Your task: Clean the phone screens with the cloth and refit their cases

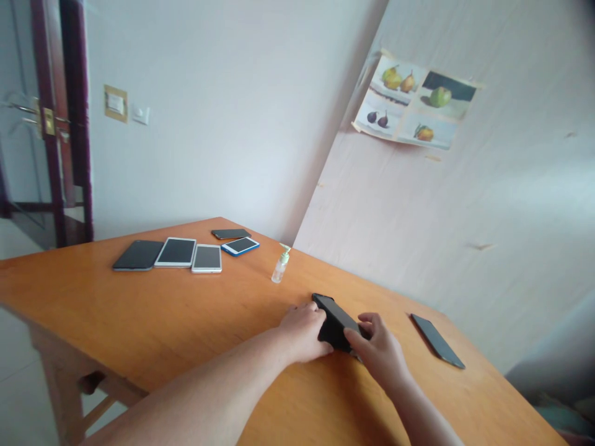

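Note:
Between my two hands a black tablet (343, 317), possibly in a dark cover, stands tilted on the wooden table. My left hand (304, 331) grips its left side, with the thumb low by the tabletop and the fingers at the upper edge. At the near right end, my right hand (379, 344) pinches the tablet between thumb and fingers. Part of the lower edge is hidden behind the hands. Just beyond them stands a small clear pump bottle (279, 270) with a pale green top. Another dark flat device (437, 341) lies to the right, apart from my right hand.
On the table's (186, 316) far left lie a black tablet (138, 255), a white tablet (176, 252), a smaller white device (207, 258), a blue-edged phone (240, 246) and a dark phone (231, 233). A leaning board (418, 217) with fruit pictures (417, 102) borders the back.

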### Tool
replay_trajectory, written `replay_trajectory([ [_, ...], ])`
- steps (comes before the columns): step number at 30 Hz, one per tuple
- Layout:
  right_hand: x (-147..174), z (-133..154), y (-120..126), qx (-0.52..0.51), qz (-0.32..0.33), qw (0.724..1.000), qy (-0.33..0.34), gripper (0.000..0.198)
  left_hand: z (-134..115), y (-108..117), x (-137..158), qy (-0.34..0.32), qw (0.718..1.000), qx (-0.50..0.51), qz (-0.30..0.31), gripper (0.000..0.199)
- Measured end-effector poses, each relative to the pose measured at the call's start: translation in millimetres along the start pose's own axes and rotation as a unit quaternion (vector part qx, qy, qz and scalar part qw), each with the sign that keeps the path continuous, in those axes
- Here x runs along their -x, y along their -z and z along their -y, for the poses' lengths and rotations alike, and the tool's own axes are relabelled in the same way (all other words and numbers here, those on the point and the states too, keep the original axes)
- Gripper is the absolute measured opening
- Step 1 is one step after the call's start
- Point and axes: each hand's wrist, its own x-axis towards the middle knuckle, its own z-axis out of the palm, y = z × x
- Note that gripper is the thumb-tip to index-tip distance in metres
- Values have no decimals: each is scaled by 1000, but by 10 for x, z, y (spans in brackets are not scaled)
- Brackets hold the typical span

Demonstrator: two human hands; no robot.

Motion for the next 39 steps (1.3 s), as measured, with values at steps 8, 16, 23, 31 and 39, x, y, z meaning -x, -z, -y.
replay_trajectory([
  [8, 152, 231, -13, 226, 20, 972, 54, 32, -29, 31, -15, -8, 999, -38, 17, 27],
  [16, 76, 227, -154, 256, 25, 965, 54, 40, -1, 60, -32, -19, 998, -42, 51, 23],
  [23, 79, 235, -119, 274, 43, 959, 60, 43, 38, 39, -56, -8, 998, -16, 59, 19],
  [31, 52, 285, -44, 276, 50, 958, 55, 42, 41, 50, -60, -7, 998, -16, 55, 18],
  [39, 1, 121, -223, 195, 26, 975, 101, 40, 122, 13, -79, -40, 997, -28, 51, 20],
])
